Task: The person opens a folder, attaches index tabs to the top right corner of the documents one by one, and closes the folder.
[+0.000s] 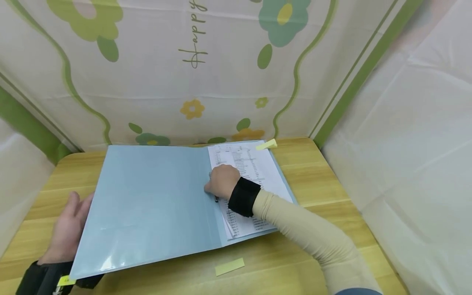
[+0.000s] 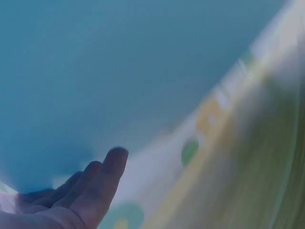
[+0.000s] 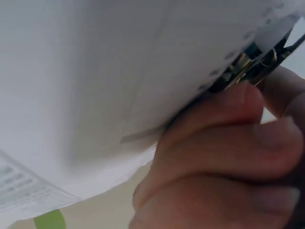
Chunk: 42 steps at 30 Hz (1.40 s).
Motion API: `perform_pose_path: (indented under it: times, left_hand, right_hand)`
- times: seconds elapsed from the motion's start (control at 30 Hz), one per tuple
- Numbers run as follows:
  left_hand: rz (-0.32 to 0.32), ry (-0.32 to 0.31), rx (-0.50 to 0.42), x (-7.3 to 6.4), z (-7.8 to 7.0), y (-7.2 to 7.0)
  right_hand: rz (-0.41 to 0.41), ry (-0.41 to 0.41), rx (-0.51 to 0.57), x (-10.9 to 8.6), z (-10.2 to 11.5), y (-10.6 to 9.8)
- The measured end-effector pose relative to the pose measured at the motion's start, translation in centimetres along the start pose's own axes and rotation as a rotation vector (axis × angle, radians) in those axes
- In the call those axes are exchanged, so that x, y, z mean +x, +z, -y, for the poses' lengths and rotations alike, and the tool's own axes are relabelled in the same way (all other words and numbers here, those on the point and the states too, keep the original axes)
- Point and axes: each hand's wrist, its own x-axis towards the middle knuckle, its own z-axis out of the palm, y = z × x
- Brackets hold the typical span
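A light blue folder [image 1: 147, 196] lies spread on the wooden table in the head view, its left cover raised at the near left corner. Printed papers [image 1: 271, 174] sit on its right side. At the spine, my right hand [image 1: 223, 181] grips a metal clip [image 3: 252, 64] with curled fingers, beside the inner edge of the sheets. The hand hides most of that clip from above. My left hand [image 1: 68, 227] is at the outer edge of the left cover, partly hidden behind it. In the left wrist view its extended fingers [image 2: 97, 191] reach along the blue cover.
A yellow paper tab [image 1: 267, 144] sticks out at the papers' top right corner. Another yellow strip [image 1: 229, 267] lies on the wooden table [image 1: 306, 164] near the front. A flowered white cloth [image 1: 228, 82] hangs behind the table, with plain white cloth at the right.
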Motion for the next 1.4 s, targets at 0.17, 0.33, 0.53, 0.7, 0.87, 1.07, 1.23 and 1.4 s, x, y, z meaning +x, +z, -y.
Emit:
perform_pose_path:
  times: [0.17,0.33,0.53,0.7,0.87,1.07,1.23,1.4]
  left_hand:
    - [0.245,-0.034,-0.329,1.0,0.3,2.6]
    - [0.409,-0.002,-0.365,2.9,1.1,4.2]
    - [0.440,0.029,-0.199,5.3,2.3,5.3]
    - [0.409,0.019,-0.109,6.0,3.0,5.9]
    - [0.392,0.053,-0.061,6.2,3.4,6.4]
    - [0.409,0.103,0.037,6.9,4.2,7.1]
    - [0.362,0.142,0.249,7.6,4.5,8.3]
    - [0.294,0.133,0.426,8.5,4.7,9.2]
  right_hand:
    - [-0.024,0.008,0.059,0.7,-0.2,2.0]
    - [-0.025,-0.001,0.133,1.5,-0.2,5.6]
    - [-0.029,-0.020,0.205,1.7,-0.2,8.5]
    - [0.036,-0.007,0.332,1.8,-1.1,9.9]
    - [0.098,-0.004,0.593,1.2,-2.9,9.3]
    - [0.052,0.055,0.728,0.3,-6.8,8.1]
    - [0.020,0.133,0.811,-0.1,-11.1,8.2]
    - [-0.012,0.227,0.913,-0.3,-14.4,8.7]
